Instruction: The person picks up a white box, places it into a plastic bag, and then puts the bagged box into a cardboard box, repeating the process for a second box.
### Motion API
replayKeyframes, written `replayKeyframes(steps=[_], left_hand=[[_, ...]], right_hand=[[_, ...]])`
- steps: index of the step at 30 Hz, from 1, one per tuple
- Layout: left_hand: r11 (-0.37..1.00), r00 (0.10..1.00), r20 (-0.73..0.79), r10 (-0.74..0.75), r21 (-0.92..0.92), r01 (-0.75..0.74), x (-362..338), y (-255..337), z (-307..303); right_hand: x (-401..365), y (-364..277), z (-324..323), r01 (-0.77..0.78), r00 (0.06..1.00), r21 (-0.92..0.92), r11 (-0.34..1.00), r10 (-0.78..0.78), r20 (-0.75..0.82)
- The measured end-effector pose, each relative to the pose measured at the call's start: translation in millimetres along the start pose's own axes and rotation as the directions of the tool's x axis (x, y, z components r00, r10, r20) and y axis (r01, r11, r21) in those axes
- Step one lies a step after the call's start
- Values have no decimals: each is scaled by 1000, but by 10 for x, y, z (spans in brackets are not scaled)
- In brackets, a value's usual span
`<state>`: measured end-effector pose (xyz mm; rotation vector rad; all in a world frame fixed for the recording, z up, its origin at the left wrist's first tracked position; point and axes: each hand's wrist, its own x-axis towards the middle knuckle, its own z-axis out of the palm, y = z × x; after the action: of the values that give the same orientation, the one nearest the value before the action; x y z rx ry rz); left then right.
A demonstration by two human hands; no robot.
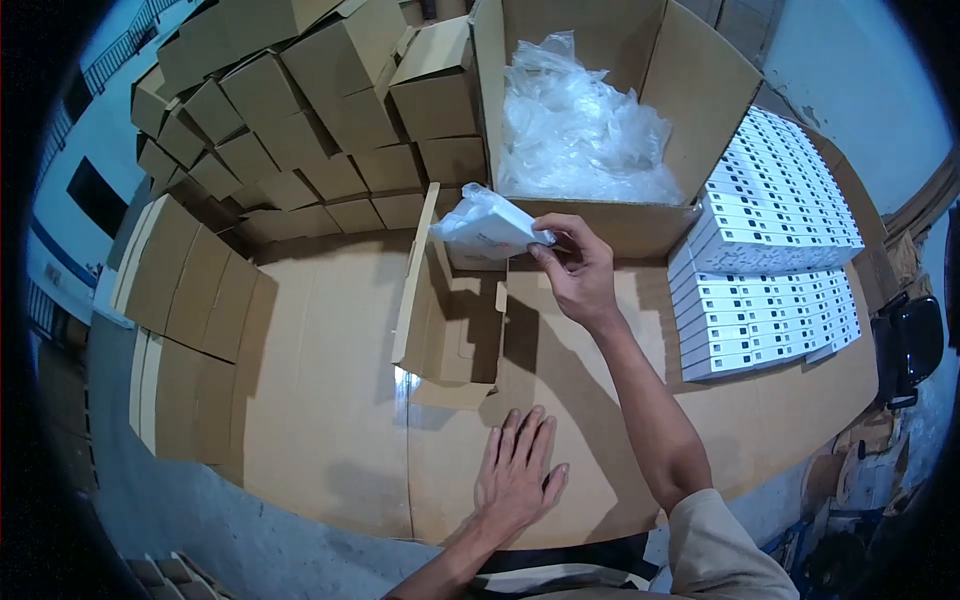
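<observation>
My right hand (580,272) pinches one end of a small white box (500,222) between thumb and fingers. Clear plastic wrap (465,210) covers the far end of that white box. It is held tilted over the back of an open brown carton (428,295), whose inside shows bare cardboard toward the front. Part of the carton's back is hidden by the white box. Flat on the cardboard-covered table (330,400), my left hand (515,475) rests with its fingers stretched out, holding nothing, just in front of the carton.
Behind the carton stands a large cardboard box (600,228) full of clear plastic bags (585,130). White boxes (775,310) in stacked rows occupy the right side. Many brown cartons (350,120) are piled at the back left, and more closed cartons (195,290) stand along the left edge.
</observation>
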<state>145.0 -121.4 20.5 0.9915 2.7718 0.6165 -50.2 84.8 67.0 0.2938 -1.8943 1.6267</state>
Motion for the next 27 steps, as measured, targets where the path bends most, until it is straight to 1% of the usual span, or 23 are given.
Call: replayKeyframes(steps=[3, 6, 9, 15, 19, 27], left_hand=[[1000, 1000, 9, -14, -5, 14, -31, 13, -32], [1000, 1000, 11, -15, -8, 15, -25, 4, -33], [1000, 1000, 13, -13, -21, 13, -21, -4, -24], [1000, 1000, 3, -5, -11, 5, -26, -21, -19], [1000, 1000, 1, -3, -5, 3, -30, -19, -18], [1000, 1000, -4, 0, -16, 0, -32, -32, -14]], right_hand=[[41, 22, 49, -35, 998, -77, 996, 39, 54], [81, 18, 44, 38, 990, -165, 986, -15, 138], [134, -28, 69, 146, 978, -207, 967, -110, 175], [193, -97, 134, 186, 956, -321, 928, -96, 277], [213, -100, 180, 198, 950, -386, 901, -79, 303], [252, -23, 256, 282, 922, -535, 796, -72, 379]])
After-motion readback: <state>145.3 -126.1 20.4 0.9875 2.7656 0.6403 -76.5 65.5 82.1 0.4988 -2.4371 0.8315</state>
